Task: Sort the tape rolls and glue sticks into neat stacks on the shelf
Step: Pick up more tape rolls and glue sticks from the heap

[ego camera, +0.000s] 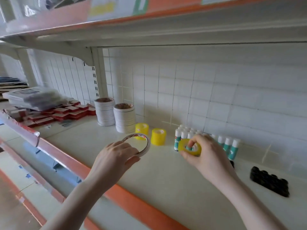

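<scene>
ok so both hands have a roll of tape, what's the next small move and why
Probably set the yellow roll in the right hand onto the nearer yellow stack. It matches that colour and sits close by. The left hand holds a thin white roll, which likely belongs on the white stacks behind.

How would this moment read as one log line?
left hand: holds white tape roll | right hand: holds yellow tape roll | glue sticks: upright

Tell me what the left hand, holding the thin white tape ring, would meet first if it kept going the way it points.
Probably the nearer yellow tape roll, just beyond the thin white tape ring in the left hand. The white tape stack stands behind it. With one view, depth is uncertain.
</scene>
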